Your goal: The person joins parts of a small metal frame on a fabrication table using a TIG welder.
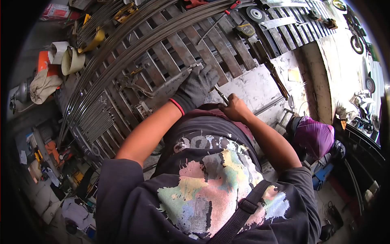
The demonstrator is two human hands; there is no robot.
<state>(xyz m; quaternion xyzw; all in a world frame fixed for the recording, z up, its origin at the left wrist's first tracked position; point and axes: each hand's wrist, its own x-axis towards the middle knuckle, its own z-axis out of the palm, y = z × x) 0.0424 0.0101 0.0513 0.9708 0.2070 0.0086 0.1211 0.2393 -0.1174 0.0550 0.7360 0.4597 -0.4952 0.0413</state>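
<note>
Your right hand (pixel 235 108), bare, is closed around the lower end of a slim metal tool (pixel 221 95); exact type unclear. The tool sits just in front of your waist, tilted, its free end pointing up toward the glove. Your left hand (pixel 199 83), in a dark grey glove, is at the near edge of the slatted bench (pixel 219 45), fingers curled, a small pale piece (pixel 198 65) by the fingertips. Can't tell if you're clamped on that piece or only touching it.

Handling, my guess: tool is stiff, fairly light, not fragile; smooth metal, so it may slip in a bare palm. Take it by the lower shank, where you have it, with the upper end free. The pale piece looks rigid and small; pinch it by its sides, glove on in case edges are sharp.

Around: a marked plate (pixel 172 83) beside the glove, long thin rods (pixel 185 23) across the bench, tape measure (pixel 245 29) and red-handled screwdriver (pixel 227 11) further off.
</note>
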